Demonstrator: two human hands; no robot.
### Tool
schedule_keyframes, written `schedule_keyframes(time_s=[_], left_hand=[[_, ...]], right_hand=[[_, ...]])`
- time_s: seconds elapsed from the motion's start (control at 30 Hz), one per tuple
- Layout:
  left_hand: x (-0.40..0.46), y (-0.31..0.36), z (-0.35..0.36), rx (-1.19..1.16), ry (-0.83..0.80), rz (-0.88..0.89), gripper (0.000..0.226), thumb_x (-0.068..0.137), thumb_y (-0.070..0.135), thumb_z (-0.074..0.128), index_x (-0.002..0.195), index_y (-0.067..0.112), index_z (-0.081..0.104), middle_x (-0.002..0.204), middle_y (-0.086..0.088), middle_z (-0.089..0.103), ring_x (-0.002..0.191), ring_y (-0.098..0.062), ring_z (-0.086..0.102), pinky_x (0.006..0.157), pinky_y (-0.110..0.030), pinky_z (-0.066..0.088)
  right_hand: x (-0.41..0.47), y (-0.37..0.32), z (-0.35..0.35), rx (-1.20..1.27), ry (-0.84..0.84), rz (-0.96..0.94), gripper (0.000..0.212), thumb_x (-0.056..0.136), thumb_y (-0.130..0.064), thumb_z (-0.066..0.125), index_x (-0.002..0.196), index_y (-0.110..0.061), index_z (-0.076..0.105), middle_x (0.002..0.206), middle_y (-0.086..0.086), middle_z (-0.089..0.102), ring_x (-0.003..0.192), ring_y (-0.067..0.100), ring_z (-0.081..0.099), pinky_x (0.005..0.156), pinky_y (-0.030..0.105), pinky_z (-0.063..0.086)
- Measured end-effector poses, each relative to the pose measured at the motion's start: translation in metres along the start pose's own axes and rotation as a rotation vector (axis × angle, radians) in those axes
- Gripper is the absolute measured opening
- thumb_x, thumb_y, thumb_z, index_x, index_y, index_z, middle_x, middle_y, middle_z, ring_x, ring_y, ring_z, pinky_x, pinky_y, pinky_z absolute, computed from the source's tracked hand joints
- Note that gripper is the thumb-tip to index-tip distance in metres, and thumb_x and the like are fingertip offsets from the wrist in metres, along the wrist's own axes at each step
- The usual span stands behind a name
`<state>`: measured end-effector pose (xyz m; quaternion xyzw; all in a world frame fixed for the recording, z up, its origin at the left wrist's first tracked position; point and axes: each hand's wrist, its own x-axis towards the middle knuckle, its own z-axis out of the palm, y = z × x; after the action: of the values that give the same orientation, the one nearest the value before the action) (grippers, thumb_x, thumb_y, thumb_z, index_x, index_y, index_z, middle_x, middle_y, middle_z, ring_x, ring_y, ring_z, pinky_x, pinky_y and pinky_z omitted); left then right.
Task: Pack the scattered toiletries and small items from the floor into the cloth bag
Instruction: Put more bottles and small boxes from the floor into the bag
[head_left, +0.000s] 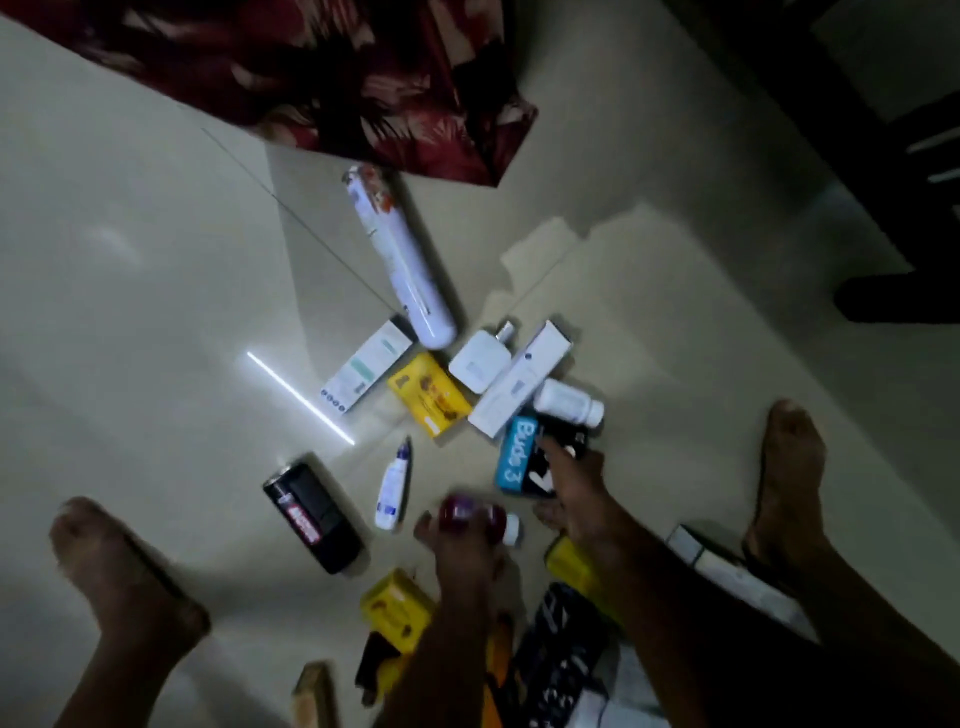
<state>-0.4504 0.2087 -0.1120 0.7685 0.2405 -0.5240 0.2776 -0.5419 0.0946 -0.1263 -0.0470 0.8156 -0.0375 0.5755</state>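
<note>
Head view: I am looking down at a dim, pale tiled floor (156, 312) with my 2 bare feet (789, 467) apart at either side of a scatter of small items.
Left hand (462, 551): I am closing my fingers around a dark red bottle (467, 512) with a white cap, low in the middle of the view; the bottle is blurred.
Right hand (571, 483): I am reaching forward with my fingers resting on a blue and black box (514, 457) printed "Buds 3"; I cannot tell whether I am gripping it or only touching it.
Cloth bag (561, 665): dark printed fabric is lying at the bottom edge under my forearms; I cannot tell whether this is the bag or whether it is open.
Far items: a long white spray can (400, 260) is lying tilted, with its near end just beside a white and teal carton (366, 366).
Middle items: a yellow box (428, 395), a white charger (478, 361), a long white carton (522, 384) and a white bottle (569, 405) are clustering close together.
Near items: a black can (311, 512) and a small white tube (394, 486) are lying left of my left hand; a 2nd yellow box (397, 608) is lying beside my left wrist.
Background: a dark red patterned cloth (363, 78) is hanging at the top.
</note>
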Motion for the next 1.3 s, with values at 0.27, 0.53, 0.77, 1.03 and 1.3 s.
schedule_keyframes(time_s=[0.27, 0.53, 0.77, 1.03, 1.3], left_hand=[[0.026, 0.091, 0.011, 0.222, -0.044, 0.251, 0.050, 0.083, 0.050, 0.070, 0.118, 0.045, 0.035, 0.105, -0.003, 0.070, 0.097, -0.025, 0.070, 0.090, -0.055, 0.059], [0.014, 0.129, -0.006, 0.407, 0.173, 0.432, 0.048, 0.089, 0.043, 0.068, 0.129, 0.024, 0.048, 0.121, -0.010, 0.064, 0.111, -0.030, 0.064, 0.094, -0.044, 0.053], [0.006, 0.173, 0.011, 0.769, -0.069, 1.013, 0.043, 0.093, 0.021, 0.064, 0.134, 0.013, 0.053, 0.125, -0.008, 0.060, 0.111, -0.028, 0.059, 0.089, -0.039, 0.050], [0.017, 0.207, 0.069, 0.776, -0.194, 0.793, 0.070, 0.076, 0.040, 0.068, 0.137, 0.009, 0.052, 0.122, -0.016, 0.061, 0.111, -0.035, 0.061, 0.092, -0.044, 0.052], [-0.046, 0.231, 0.035, 0.432, -0.401, 0.854, 0.056, 0.082, 0.012, 0.081, 0.128, 0.025, 0.051, 0.108, 0.011, 0.058, 0.102, -0.013, 0.065, 0.080, -0.036, 0.060]], right_hand=[[-0.007, -0.032, 0.005, -0.187, -0.160, -0.276, 0.066, 0.057, -0.048, 0.075, 0.119, -0.036, 0.058, 0.112, -0.001, 0.072, 0.087, 0.018, 0.070, 0.052, 0.028, 0.052], [-0.054, -0.069, -0.004, -0.641, 0.109, -0.668, 0.018, 0.087, -0.028, 0.068, 0.102, -0.019, 0.065, 0.097, 0.004, 0.074, 0.094, 0.025, 0.068, 0.080, 0.033, 0.052], [-0.061, -0.134, 0.071, -0.661, -0.047, -0.655, 0.053, 0.089, -0.034, 0.066, 0.135, -0.015, 0.047, 0.123, 0.009, 0.065, 0.110, 0.029, 0.064, 0.092, 0.041, 0.053], [-0.035, -0.164, 0.113, -0.425, -0.081, -0.427, 0.091, 0.045, -0.065, 0.063, 0.122, -0.017, 0.059, 0.112, 0.008, 0.071, 0.097, 0.030, 0.069, 0.088, 0.045, 0.059], [-0.108, -0.163, 0.069, -0.240, -0.255, -0.582, 0.069, 0.068, -0.037, 0.089, 0.122, -0.018, 0.051, 0.109, 0.001, 0.073, 0.093, 0.018, 0.074, 0.086, 0.044, 0.061]])
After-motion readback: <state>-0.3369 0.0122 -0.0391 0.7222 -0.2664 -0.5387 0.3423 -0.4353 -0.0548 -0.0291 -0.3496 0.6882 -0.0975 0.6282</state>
